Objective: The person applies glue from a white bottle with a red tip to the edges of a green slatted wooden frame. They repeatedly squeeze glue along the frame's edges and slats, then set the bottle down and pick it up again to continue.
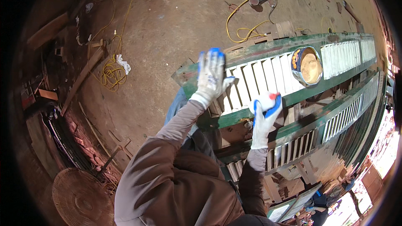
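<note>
A long green-framed louvred shutter (264, 115) with white slats lies before me. My left hand (211, 75), in a white glove with blue fingertips, lies flat over the shutter's near left end, fingers stretched and thumb out to the side. My right hand (265, 121), gloved alike, is closed on a white rounded object with a red tip (260, 99), just above the slats near the frame's right edge. Its kind I cannot make out. Farther along the slats stands a round tin (311, 66), its inside tan.
A second louvred shutter (289, 132) lies to the right. An angle grinder (259, 0) and yellow cable (228, 23) lie on the floor beyond. More cable (112, 73) coils at left, above a round fan (81, 194). Another person (320, 209) is at lower right.
</note>
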The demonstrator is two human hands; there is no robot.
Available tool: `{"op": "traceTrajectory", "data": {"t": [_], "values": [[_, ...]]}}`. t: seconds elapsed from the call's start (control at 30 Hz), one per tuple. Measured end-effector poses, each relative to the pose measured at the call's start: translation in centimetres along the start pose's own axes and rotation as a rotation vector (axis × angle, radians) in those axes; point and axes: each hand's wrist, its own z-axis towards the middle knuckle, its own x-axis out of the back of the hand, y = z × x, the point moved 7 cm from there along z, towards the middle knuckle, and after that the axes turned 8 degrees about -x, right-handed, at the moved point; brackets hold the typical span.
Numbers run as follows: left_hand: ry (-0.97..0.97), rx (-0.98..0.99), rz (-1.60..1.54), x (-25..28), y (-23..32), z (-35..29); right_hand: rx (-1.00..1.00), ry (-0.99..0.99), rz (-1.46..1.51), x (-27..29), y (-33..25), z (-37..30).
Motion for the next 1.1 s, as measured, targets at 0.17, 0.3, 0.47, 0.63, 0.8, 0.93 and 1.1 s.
{"op": "traceTrajectory", "data": {"t": [0.17,0.3,0.47,0.63,0.8,0.93,1.1], "values": [[-0.065,0.327,0.186,1.7,-5.2,-4.4,0.204,-0.047,-0.736,-2.7,-0.7,3.5],[0.111,0.398,0.187,2.0,-6.1,-5.9,0.374,-0.142,-1.065,-6.0,-2.4,4.3],[0.342,0.492,0.061,2.8,-6.7,-6.6,0.385,-0.178,-1.181,-8.8,-2.9,4.0],[0.404,0.513,0.005,2.6,-7.3,-7.1,0.421,-0.181,-1.200,-10.2,-3.6,3.6],[0.486,0.495,-0.091,2.5,-7.7,-7.3,0.445,-0.222,-1.213,-10.6,-4.7,3.4],[0.597,0.581,-0.272,1.6,-8.8,-8.3,0.387,-0.212,-1.221,-10.1,-4.8,4.4],[0.618,0.572,-0.317,1.3,-9.2,-8.7,0.382,-0.133,-1.272,-8.6,-4.7,5.5]]}}
